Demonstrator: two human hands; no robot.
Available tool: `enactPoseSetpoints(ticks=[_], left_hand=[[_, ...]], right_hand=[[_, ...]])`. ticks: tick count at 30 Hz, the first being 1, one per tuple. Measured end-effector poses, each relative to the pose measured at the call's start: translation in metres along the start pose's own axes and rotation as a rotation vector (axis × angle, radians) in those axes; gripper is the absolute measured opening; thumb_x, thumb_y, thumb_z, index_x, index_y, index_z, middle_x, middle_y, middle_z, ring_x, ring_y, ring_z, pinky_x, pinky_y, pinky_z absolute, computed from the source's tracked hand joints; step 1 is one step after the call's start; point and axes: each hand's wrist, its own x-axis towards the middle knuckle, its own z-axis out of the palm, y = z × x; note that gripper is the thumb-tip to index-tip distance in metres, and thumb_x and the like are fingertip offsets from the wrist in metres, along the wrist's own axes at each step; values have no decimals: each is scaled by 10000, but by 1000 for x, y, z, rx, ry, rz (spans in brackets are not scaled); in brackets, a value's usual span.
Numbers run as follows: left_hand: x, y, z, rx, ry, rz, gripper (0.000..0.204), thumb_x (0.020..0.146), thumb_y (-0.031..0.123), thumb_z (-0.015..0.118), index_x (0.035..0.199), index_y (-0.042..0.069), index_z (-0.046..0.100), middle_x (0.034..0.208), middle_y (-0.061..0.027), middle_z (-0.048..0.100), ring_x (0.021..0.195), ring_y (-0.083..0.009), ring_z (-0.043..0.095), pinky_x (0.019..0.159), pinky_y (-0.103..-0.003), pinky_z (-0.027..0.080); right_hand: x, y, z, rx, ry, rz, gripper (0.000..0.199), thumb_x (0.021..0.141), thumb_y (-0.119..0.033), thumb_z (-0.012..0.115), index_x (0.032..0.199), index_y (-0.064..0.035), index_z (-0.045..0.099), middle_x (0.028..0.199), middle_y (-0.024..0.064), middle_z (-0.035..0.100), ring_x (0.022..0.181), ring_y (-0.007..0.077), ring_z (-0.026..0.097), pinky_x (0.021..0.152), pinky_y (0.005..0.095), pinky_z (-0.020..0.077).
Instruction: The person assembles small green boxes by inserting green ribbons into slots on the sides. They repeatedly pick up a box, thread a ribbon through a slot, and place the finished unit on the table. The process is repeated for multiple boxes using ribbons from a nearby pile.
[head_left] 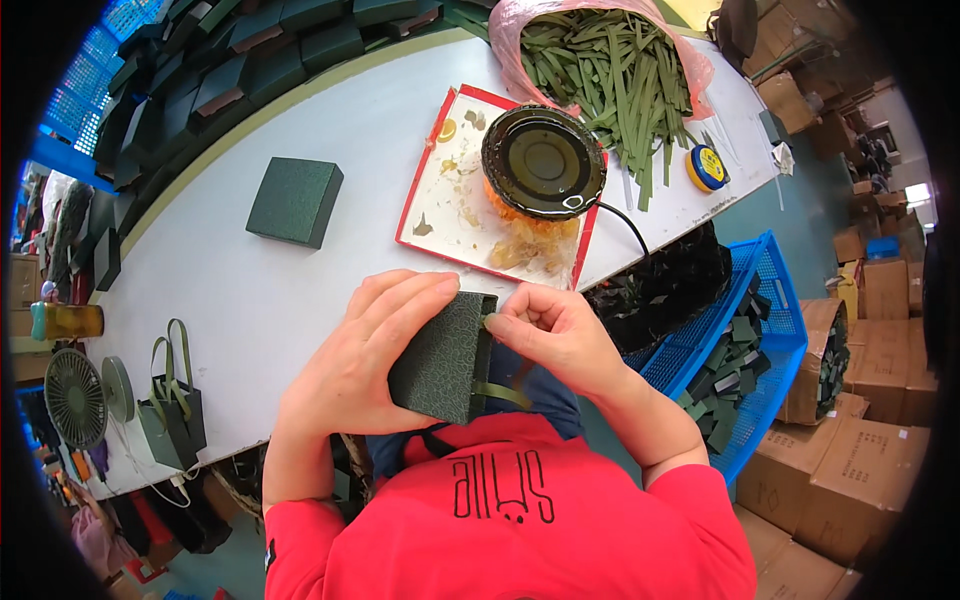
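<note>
My left hand (pixel 365 345) is wrapped round a small dark green patterned box (pixel 432 368), held tilted in front of my body. One narrow end of the box faces right and looks open. A flat green ribbon (pixel 503 394) sticks out from that end, near its lower corner. At the upper part of the same end, the thumb and forefinger of my right hand (pixel 560 333) pinch together. A bit of the ribbon shows right beside those fingertips; the rest of the pinch is hidden.
A round pot of amber liquid (pixel 545 165) stands on a stained red-edged board (pixel 425 205), its cord running right. Around it are another green box (pixel 294 201), a pink bag of ribbon strips (pixel 620 75), yellow-blue tape (pixel 707 168), stacked boxes (pixel 270 60), a fan (pixel 77 398) and a blue crate (pixel 785 330).
</note>
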Motion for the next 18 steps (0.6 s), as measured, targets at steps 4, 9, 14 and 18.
enactPoseSetpoints(ticks=[4,9,14,18], left_hand=[[-1,1,0,-15,4,-2,1009,529,174,894,1422,28,448,1387,-161,539,1238,-398,499,1035,-477,431],[0,2,1,-26,2,4,948,566,176,878,1411,35,471,1378,-154,537,1241,-380,498,1036,-472,427],[2,6,-1,56,-71,41,879,557,147,872,1351,39,513,1360,-165,559,1206,-380,521,1008,-466,439],[4,8,-2,99,-122,61,835,559,134,873,1315,34,532,1347,-180,568,1186,-388,530,995,-464,451]], right_hand=[[3,0,2,-24,-5,-31,171,951,-174,695,877,-32,634,728,-77,576,644,-11,464,558,183,363],[5,3,-6,-134,-38,-8,182,947,-179,688,869,-42,598,715,-66,548,634,-5,492,529,192,470],[12,10,-11,-271,-104,-8,226,930,-192,680,790,-23,627,655,-58,528,626,20,444,550,228,368],[14,14,-10,-224,-138,-33,232,924,-181,664,766,-16,624,664,-28,584,627,34,478,557,232,392]])
